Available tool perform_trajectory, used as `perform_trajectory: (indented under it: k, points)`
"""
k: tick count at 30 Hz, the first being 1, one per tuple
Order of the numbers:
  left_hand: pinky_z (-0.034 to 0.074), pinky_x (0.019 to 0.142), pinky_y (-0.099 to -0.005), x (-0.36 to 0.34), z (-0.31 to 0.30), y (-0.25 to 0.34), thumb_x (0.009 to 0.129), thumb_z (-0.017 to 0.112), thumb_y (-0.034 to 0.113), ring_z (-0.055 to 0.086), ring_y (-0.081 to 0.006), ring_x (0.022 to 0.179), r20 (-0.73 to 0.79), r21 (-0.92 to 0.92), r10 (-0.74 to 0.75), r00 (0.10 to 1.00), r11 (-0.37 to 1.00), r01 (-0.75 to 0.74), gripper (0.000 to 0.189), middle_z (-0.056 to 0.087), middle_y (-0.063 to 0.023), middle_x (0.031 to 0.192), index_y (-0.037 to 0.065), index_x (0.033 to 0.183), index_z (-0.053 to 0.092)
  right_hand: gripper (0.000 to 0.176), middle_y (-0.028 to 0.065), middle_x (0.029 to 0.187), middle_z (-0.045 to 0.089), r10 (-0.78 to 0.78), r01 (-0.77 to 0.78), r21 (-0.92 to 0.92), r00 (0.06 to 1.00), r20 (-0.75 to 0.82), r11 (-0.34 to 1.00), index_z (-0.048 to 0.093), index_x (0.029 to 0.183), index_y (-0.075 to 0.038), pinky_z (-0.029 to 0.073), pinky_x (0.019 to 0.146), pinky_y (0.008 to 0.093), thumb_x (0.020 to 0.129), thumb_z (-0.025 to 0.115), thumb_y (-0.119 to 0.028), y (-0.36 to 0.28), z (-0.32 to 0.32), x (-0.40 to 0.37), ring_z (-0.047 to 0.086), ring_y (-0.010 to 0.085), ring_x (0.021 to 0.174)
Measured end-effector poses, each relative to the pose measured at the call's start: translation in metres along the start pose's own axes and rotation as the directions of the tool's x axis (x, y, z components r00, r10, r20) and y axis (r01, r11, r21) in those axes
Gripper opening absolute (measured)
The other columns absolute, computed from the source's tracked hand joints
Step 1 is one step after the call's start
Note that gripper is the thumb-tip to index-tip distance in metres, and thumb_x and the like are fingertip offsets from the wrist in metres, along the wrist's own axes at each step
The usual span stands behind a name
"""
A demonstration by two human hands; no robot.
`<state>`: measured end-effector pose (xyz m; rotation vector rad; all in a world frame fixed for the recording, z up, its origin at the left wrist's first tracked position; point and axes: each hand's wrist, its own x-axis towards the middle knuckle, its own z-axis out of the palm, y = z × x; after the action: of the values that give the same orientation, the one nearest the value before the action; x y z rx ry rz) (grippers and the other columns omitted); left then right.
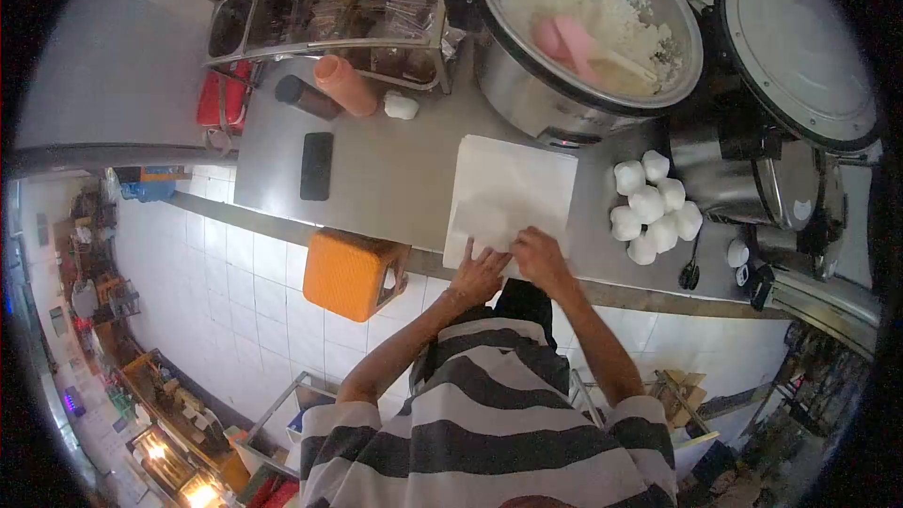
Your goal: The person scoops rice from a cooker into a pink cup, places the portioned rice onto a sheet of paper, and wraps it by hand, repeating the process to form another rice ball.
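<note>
A stack of white paper sheets (519, 167) lies on the steel counter in front of me. On its near half is a pale, rounded white shape (483, 220), partly covered by paper. My left hand (480, 273) rests on the near edge of the paper, fingers spread. Beside it, my right hand (539, 256) has its fingers pinched together on the paper at the near edge. The two hands' fingertips almost meet. A pile of white paper-wrapped bundles (647, 205) sits to the right of the stack.
Behind the paper stands a large rice cooker (536, 99) with rice (602, 14) and a pink scoop (569, 42). Its round lid (800, 47) stands open at right. Left are a phone (317, 166), an orange bottle (344, 85) and a condiment rack (339, 14). An orange stool (348, 275) is below the counter.
</note>
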<state>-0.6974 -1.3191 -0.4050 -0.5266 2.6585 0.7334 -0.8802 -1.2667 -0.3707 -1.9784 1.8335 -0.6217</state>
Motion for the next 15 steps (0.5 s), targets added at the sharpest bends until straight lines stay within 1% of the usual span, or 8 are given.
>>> perform_trajectory:
  k: [2,4,7,9,10,12,13,15]
  points:
    - [0.021,0.108,-0.0666,-0.003,0.009,-0.002,0.083,0.061,0.032,0.042,-0.029,0.129,-0.09,-0.028,0.005,0.996,1.0,-0.007,0.063,0.048,-0.0093,0.137,0.007,0.138,0.042,0.01,0.0089,0.083,0.062,0.07,-0.069,0.034,0.997,-0.039,0.997,0.066,0.08,-0.003,0.052,0.074,0.0395,0.071,0.065,-0.005,-0.008,0.012,-0.014,0.06,0.0279,0.084]
    - [0.028,0.105,-0.0672,-0.011,0.014,-0.005,0.083,0.061,0.03,0.051,-0.0296,0.121,-0.169,-0.052,0.011,0.986,0.998,-0.02,0.057,0.055,-0.0085,0.128,0.006,0.134,0.047,0.014,0.0089,0.084,0.061,0.077,-0.085,-0.033,0.977,-0.201,0.996,0.067,0.084,-0.002,0.052,0.073,0.0394,0.07,0.064,-0.003,-0.012,0.023,-0.022,0.059,0.028,0.084]
    - [0.04,0.094,-0.0626,-0.019,0.007,-0.008,0.082,0.064,0.022,0.058,-0.0311,0.107,-0.297,-0.055,0.069,0.953,0.995,-0.089,0.046,0.061,-0.0097,0.117,0.007,0.124,0.055,0.018,0.0087,0.086,0.061,0.136,-0.134,0.023,0.972,-0.19,0.991,0.068,0.087,-0.002,0.052,0.072,0.0398,0.07,0.064,-0.003,-0.015,0.029,-0.028,0.059,0.0279,0.084]
    - [0.046,0.085,-0.0476,-0.023,-0.004,-0.004,0.075,0.067,0.01,0.055,-0.029,0.107,-0.526,-0.206,0.189,0.829,0.918,-0.339,0.035,0.058,-0.0122,0.111,0.006,0.109,0.059,0.02,0.009,0.089,0.061,0.153,-0.16,-0.01,0.962,-0.228,0.987,0.068,0.088,-0.002,0.052,0.073,0.0394,0.069,0.065,-0.003,-0.016,0.032,-0.028,0.059,0.028,0.086]
    - [0.046,0.085,-0.0476,-0.022,-0.012,0.003,0.075,0.067,0.01,0.055,-0.029,0.107,-0.521,-0.208,0.198,0.83,0.914,-0.348,0.035,0.058,-0.0122,0.111,0.006,0.109,0.059,0.021,0.0092,0.091,0.062,0.156,-0.171,-0.039,0.955,-0.254,0.984,0.068,0.09,-0.003,0.052,0.073,0.039,0.069,0.066,-0.003,-0.017,0.034,-0.03,0.059,0.0281,0.087]
    - [0.046,0.081,-0.0479,-0.012,-0.029,0.014,0.074,0.066,0.001,0.056,-0.0365,0.095,-0.587,-0.431,0.064,0.807,0.819,-0.379,0.026,0.06,-0.0159,0.099,0.004,0.099,0.058,0.021,0.0099,0.092,0.063,0.173,-0.189,-0.035,0.948,-0.268,0.981,0.068,0.09,-0.003,0.052,0.074,0.0386,0.069,0.067,-0.004,-0.02,0.035,-0.032,0.059,0.0287,0.088]
    - [0.046,0.081,-0.0479,-0.001,-0.03,0.014,0.074,0.066,0.001,0.056,-0.0365,0.095,-0.586,-0.431,0.07,0.807,0.816,-0.384,0.026,0.06,-0.0159,0.099,0.004,0.099,0.058,0.021,0.0105,0.092,0.063,0.181,-0.198,-0.031,0.943,-0.28,0.98,0.068,0.091,-0.003,0.052,0.074,0.0382,0.07,0.068,-0.004,-0.022,0.035,-0.033,0.059,0.0294,0.089]
    - [0.047,0.078,-0.0444,0.026,-0.026,0.009,0.075,0.061,-0.004,0.055,-0.0384,0.09,-0.644,-0.459,-0.21,0.736,0.875,-0.152,0.022,0.058,-0.0173,0.094,0.001,0.095,0.056,0.021,0.0114,0.091,0.063,0.255,-0.242,0.08,0.909,-0.33,0.967,0.067,0.092,-0.004,0.052,0.074,0.0388,0.071,0.068,-0.004,-0.027,0.034,-0.031,0.059,0.0305,0.09]
